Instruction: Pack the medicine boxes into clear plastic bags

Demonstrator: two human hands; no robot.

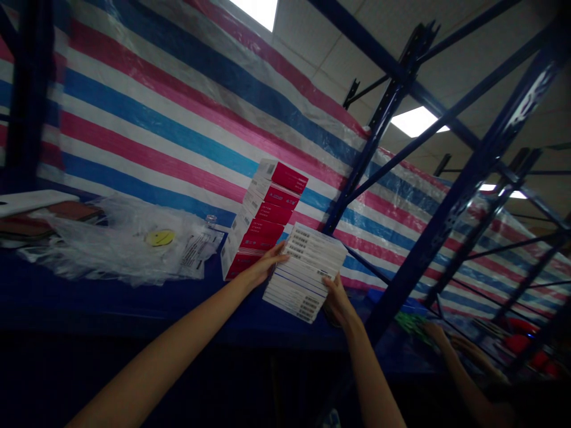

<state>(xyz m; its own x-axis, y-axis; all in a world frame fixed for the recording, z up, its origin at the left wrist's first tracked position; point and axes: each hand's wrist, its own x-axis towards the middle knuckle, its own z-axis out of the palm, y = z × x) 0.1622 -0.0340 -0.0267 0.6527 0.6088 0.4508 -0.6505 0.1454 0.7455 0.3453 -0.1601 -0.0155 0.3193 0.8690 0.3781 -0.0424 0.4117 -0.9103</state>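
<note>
Between my two hands is a tilted stack of thin white boxes (303,276) with barcode labels on their ends. My left hand (266,264) presses the stack's left side, fingers partly behind it. On the right side, my right hand (338,300) grips the stack with its thumb on the front and the other fingers mostly hidden. Just left of and behind it, a tall pile of red and white boxes (265,223) stands on the blue shelf (147,306). Whether the white stack's bottom touches the shelf, I cannot tell.
Clear plastic bags (129,238), one with a yellow round sticker (160,238), lie at the left beside a brown flat item (57,215). A blue rack post (414,267) rises on the right. Beyond it, another person's hands (439,336) are near green items (414,324). Striped sheeting (178,119) hangs behind.
</note>
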